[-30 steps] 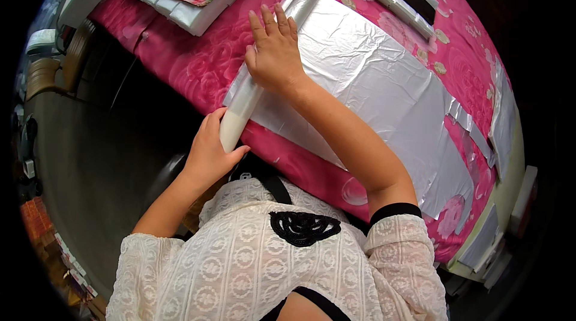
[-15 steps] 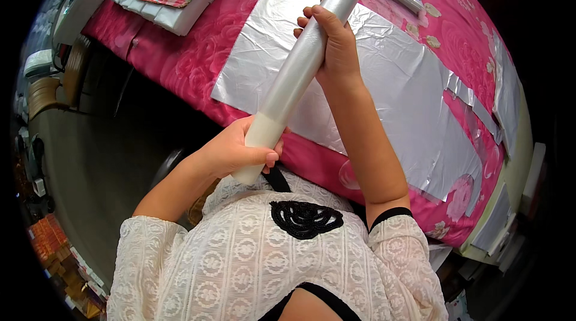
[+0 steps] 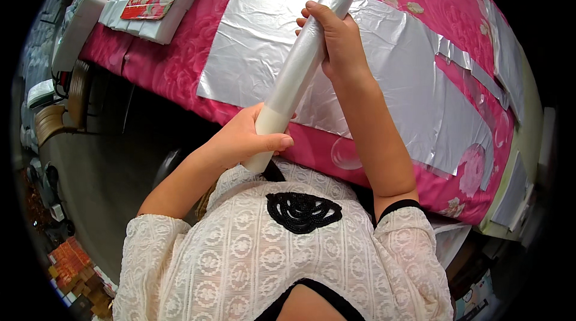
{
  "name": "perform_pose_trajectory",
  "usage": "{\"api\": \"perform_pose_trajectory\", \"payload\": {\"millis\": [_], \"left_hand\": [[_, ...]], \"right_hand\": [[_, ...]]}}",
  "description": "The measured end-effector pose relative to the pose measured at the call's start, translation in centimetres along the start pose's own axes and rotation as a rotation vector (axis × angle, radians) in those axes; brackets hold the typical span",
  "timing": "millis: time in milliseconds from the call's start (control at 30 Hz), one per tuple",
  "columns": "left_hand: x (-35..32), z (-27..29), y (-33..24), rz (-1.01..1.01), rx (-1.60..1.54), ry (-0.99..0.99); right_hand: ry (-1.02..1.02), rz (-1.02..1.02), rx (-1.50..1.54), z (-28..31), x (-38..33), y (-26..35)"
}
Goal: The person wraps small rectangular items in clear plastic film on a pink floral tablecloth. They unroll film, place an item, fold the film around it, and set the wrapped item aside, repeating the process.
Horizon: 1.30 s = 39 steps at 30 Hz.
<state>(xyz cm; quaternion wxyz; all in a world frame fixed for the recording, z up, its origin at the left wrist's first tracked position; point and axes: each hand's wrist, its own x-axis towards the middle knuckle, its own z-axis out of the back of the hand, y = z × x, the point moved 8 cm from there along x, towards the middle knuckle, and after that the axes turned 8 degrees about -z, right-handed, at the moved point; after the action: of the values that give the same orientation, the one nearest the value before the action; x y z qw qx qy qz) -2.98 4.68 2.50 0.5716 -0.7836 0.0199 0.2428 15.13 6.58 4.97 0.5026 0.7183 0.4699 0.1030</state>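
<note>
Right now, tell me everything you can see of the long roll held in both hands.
The roll is a long, slim tube wound with thin, glossy, translucent-silvery film; its near end shows a bare cream-white core. It is lifted off the table, slanting from near the chest up and away over the foil sheet on the pink flowered cloth. The left hand wraps the core end, thumb across it; the right hand grips the middle. Its far end runs out of view.

A long clear-film roll [image 3: 303, 60] on a white core, tilted above the table.
</note>
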Motion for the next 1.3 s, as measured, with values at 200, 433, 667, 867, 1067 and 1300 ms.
{"api": "perform_pose_trajectory", "payload": {"millis": [200,433,667,867,1067,1300], "left_hand": [[-1.0,-2.7,1.4,0.101,-0.366,0.159],[-1.4,-3.2,1.6,0.103,-0.634,0.283],[-1.3,-3.1,2.8,0.115,-0.735,0.442],[0.9,-1.5,0.4,-0.078,-0.476,0.241],[1.7,0.8,3.1,0.011,-0.086,0.038],[-1.9,2.4,6.0,0.249,-0.117,0.101]], "right_hand": [[-0.023,0.011,0.065,1.8,0.7,0.5],[0.061,-0.035,0.298,1.5,0.6,-0.5],[0.004,0.022,0.231,1.7,-0.4,-0.7],[-0.108,-0.004,0.165,2.5,-1.6,-2.3],[-0.082,-0.044,0.132,1.6,-2.2,-5.0],[-0.272,0.085,0.078,10.6,1.7,0.3]]}}
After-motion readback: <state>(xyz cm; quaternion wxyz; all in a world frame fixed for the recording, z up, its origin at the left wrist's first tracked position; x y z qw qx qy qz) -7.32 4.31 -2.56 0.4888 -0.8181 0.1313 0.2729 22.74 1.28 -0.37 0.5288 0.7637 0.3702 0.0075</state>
